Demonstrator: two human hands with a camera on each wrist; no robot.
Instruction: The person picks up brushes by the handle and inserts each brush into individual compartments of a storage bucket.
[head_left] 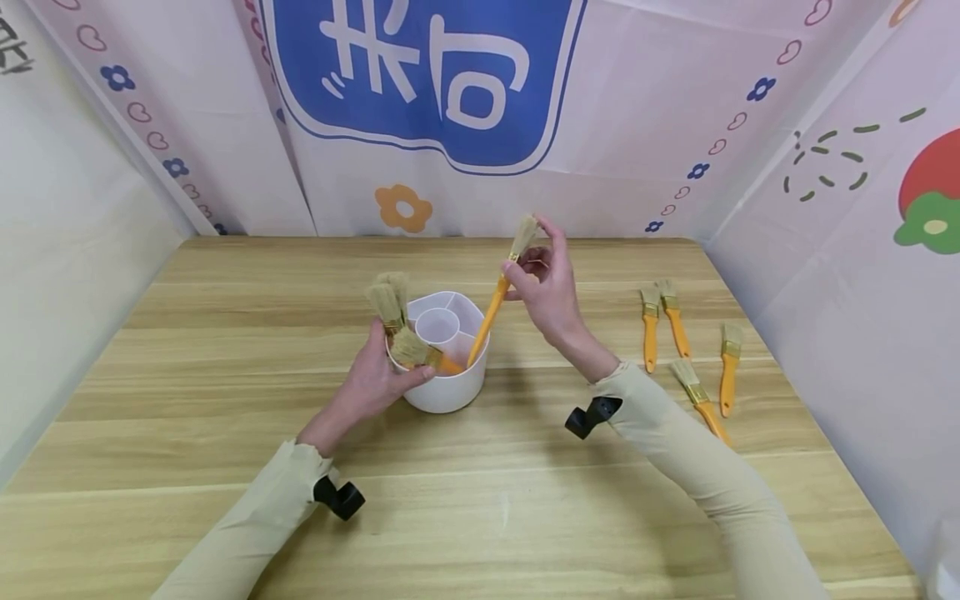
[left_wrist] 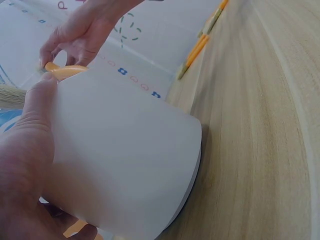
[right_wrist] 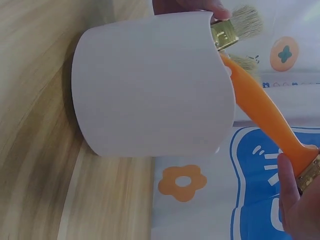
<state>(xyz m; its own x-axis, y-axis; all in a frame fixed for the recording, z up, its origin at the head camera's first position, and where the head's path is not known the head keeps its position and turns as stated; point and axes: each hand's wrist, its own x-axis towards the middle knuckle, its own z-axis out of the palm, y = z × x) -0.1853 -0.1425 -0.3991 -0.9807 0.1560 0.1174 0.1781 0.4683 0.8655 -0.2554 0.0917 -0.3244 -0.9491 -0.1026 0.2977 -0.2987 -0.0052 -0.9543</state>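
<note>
And here the left hand (head_left: 372,373) is gripping the white cup (head_left: 450,393) by its left side, fingers clamped on the wall, while the cup is standing upright on the wooden surface (head_left: 480,508). Just beside it, the right hand (head_left: 552,298) is pinching a brush (head_left: 490,317) near its metal band, thumb and fingers clamped there, bristles pointing up, the orange handle slanting down with its end sitting inside the rim; which compartment it is occupying, I'm not able to tell. Other brushes (head_left: 387,302) are leaning out of the cup by the left hand, one tipping low over the near rim. Out to the right, four loose brushes (head_left: 650,330) are lying well apart from the cup, and behind it all a patterned backdrop (head_left: 637,92) is hanging
</note>
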